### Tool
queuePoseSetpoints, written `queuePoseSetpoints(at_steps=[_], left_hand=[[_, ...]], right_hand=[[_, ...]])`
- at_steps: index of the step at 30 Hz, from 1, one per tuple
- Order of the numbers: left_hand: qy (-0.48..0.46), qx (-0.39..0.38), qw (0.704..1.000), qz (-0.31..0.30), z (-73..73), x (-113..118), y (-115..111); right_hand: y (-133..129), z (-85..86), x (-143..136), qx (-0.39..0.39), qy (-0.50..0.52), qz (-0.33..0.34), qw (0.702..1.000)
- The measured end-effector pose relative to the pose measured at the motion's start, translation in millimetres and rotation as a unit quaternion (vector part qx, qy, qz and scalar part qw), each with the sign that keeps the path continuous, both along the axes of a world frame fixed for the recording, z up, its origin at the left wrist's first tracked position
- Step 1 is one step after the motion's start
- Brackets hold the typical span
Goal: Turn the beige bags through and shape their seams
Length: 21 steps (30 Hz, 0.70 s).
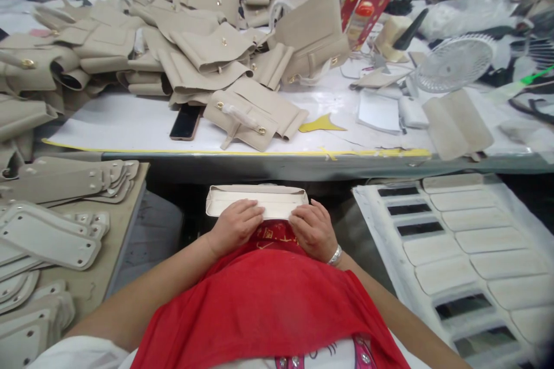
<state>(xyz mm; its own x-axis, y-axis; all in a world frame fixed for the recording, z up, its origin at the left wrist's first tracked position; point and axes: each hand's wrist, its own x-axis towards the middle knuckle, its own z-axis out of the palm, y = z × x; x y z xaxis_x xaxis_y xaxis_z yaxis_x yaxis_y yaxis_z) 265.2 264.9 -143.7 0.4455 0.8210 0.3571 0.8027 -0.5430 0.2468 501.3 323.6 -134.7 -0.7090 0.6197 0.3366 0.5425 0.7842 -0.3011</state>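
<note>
A cream, box-shaped bag piece (pixel 225 200) rests at my lap, below the front edge of the table, its open side facing me. My left hand (pixel 238 225) grips its near edge left of the middle, fingers lying over the rim. Around the right end of the same edge curl the fingers of my right hand (pixel 315 230); a silver bracelet is on that wrist. The thumbs are mostly hidden. Under the piece shows a red cloth with gold print (pixel 270 232), above my red apron (pixel 259 305).
Beige bags (pixel 212 46) pile up on the white table (pixel 130 121), near a phone (pixel 185 122) and a fan (pixel 456 62). At left, a board (pixel 125 207) holds flat bag parts. On the right, a tray (pixel 372 213) carries cream panels.
</note>
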Motion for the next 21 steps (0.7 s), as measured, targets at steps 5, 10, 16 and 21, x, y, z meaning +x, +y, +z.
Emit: queuePoseSetpoints(at_steps=[5, 10, 16, 21], left_hand=[[0.035, -0.004, 0.999, 0.012, 5.7, 7.7, 2.7], [0.068, -0.004, 0.997, 0.044, 9.7, 16.6, 5.5], [0.107, -0.077, 0.982, 0.137, 27.9, 23.8, 10.0], [0.09, -0.176, 0.971, 0.138, 33.8, 18.3, 20.5]], right_hand=[[-1.2, -4.0, -6.3, 0.009, 0.001, -0.019, 1.0], [-5.8, -5.4, -15.6, 0.011, 0.0, -0.077, 0.997], [-10.5, -3.0, -26.5, -0.026, 0.044, -0.188, 0.981], [-8.3, -7.2, -19.6, -0.119, 0.091, -0.312, 0.938]])
